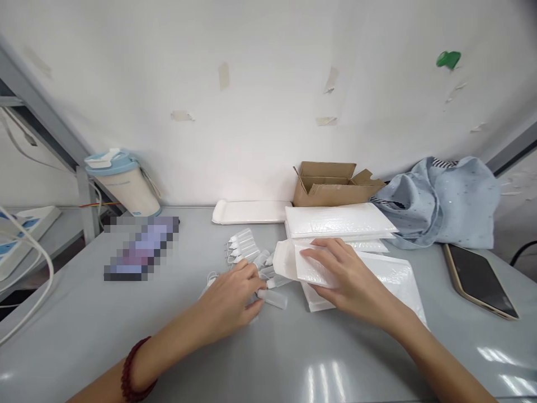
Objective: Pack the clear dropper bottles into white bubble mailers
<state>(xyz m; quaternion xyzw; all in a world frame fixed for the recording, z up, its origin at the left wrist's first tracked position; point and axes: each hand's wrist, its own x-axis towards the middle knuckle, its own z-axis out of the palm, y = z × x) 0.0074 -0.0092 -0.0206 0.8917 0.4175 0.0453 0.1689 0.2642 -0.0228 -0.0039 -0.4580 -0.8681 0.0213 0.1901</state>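
Note:
My right hand [346, 274] is closed around a white bubble mailer [316, 268], its flap end pointing left. My left hand [235, 294] reaches into a pile of small translucent squeeze bottles [244, 244] with white caps. Between its thumb and forefinger is the capped end of one squeeze bottle [273, 299]; the curled fingers partly hide the grip. Other bottles lie under and behind this hand. Beneath the right hand another bubble mailer [390, 274] lies flat on the grey table [268, 358], and a stack of mailers [339, 220] sits just behind.
An open cardboard box [335, 193] stands against the wall, with a flat white mailer [255, 211] to its left. At right are a blue cloth bag [457, 196] and a phone [480, 280]. A tumbler [126, 182] and a blurred-out device [145, 246] are at left, near a power strip [27, 240].

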